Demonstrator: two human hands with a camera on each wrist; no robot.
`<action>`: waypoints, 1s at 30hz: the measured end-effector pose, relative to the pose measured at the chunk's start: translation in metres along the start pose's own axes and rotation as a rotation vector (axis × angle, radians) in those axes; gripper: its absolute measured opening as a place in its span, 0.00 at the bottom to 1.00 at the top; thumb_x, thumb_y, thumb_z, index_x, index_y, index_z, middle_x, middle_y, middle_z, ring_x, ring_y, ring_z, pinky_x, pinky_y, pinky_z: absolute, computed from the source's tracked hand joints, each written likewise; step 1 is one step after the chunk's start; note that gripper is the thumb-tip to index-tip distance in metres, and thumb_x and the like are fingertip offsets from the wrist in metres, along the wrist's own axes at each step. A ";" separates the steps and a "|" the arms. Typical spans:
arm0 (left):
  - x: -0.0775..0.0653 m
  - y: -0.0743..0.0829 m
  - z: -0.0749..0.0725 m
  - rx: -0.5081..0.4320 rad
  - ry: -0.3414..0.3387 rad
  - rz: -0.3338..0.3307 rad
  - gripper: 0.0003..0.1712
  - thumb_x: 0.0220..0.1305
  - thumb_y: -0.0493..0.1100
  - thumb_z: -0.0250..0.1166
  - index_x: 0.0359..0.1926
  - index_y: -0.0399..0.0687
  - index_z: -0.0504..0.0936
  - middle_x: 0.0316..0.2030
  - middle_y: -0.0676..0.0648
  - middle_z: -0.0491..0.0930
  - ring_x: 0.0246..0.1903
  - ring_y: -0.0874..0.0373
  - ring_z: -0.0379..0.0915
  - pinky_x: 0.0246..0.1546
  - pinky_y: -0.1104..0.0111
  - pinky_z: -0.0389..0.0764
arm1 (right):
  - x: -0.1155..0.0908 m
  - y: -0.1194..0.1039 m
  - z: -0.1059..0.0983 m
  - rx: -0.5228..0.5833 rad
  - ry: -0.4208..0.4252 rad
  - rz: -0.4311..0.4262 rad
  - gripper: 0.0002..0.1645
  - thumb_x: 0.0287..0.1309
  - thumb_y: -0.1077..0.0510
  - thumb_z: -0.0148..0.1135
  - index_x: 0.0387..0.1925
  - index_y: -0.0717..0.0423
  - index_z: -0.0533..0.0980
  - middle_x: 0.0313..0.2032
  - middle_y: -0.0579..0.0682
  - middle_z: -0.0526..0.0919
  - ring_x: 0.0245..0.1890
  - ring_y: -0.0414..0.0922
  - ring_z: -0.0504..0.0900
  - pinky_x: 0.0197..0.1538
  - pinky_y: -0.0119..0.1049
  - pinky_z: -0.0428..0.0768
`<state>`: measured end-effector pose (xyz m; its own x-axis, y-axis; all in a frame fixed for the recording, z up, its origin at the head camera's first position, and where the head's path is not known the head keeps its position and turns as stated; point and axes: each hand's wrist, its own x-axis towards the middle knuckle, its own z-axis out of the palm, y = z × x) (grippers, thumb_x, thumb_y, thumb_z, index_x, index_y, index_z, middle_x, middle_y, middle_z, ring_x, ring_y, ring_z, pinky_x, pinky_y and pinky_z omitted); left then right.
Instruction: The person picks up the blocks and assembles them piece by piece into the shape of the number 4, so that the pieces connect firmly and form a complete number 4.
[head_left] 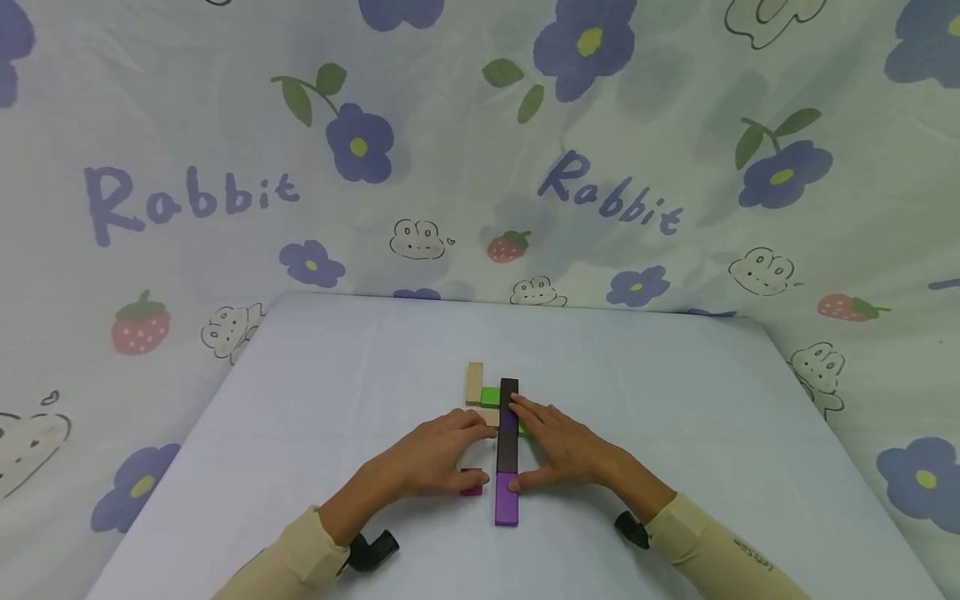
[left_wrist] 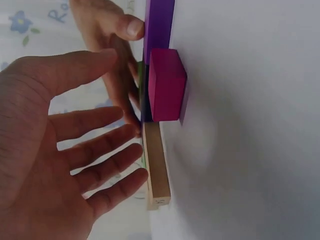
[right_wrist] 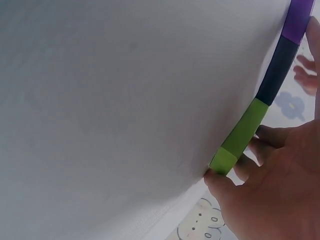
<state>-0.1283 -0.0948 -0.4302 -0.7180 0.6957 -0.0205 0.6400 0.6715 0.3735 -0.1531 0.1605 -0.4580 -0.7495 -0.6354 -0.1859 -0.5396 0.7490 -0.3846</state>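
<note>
A straight row of blocks runs away from me in the head view, with a purple block (head_left: 507, 504) at the near end and a black block (head_left: 507, 450) beyond it. My right hand (head_left: 566, 448) spreads along the row's right side, its thumb touching the purple block and a fingertip on the far part. The right wrist view shows its fingers beside a green block (right_wrist: 245, 125). To the row's left is my left hand (head_left: 438, 454), fingers extended and holding nothing. A magenta block (left_wrist: 167, 85) lies by its thumb, which partly covers it in the head view.
Left of the row's far part, a small green block (head_left: 491, 397) sits between it and a light wooden block (head_left: 474, 383). Another wooden block (head_left: 489, 417) lies nearer, touching the row. A patterned curtain (head_left: 450, 167) hangs behind the white table (head_left: 337, 358).
</note>
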 end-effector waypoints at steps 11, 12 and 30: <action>-0.012 0.001 0.010 0.037 -0.006 -0.005 0.32 0.59 0.56 0.74 0.60 0.45 0.80 0.52 0.50 0.77 0.52 0.58 0.74 0.53 0.63 0.79 | -0.001 -0.002 0.001 -0.006 0.011 0.004 0.72 0.44 0.18 0.65 0.80 0.50 0.50 0.80 0.46 0.48 0.76 0.54 0.55 0.73 0.54 0.58; -0.013 0.001 0.011 0.036 -0.011 -0.010 0.32 0.59 0.56 0.74 0.59 0.45 0.80 0.52 0.50 0.78 0.51 0.59 0.74 0.53 0.63 0.79 | -0.001 -0.002 0.001 -0.007 0.013 -0.001 0.72 0.45 0.18 0.66 0.80 0.51 0.50 0.80 0.47 0.48 0.76 0.54 0.55 0.73 0.54 0.58; -0.023 -0.005 0.020 0.067 0.031 0.020 0.23 0.60 0.55 0.74 0.51 0.47 0.85 0.42 0.54 0.78 0.42 0.63 0.70 0.44 0.68 0.78 | -0.001 -0.004 0.003 -0.021 0.015 -0.008 0.72 0.46 0.19 0.66 0.80 0.52 0.50 0.80 0.47 0.48 0.77 0.51 0.53 0.75 0.52 0.55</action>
<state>-0.1097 -0.1096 -0.4499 -0.7126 0.7014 0.0153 0.6702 0.6741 0.3107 -0.1490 0.1580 -0.4590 -0.7505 -0.6389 -0.1687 -0.5539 0.7475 -0.3666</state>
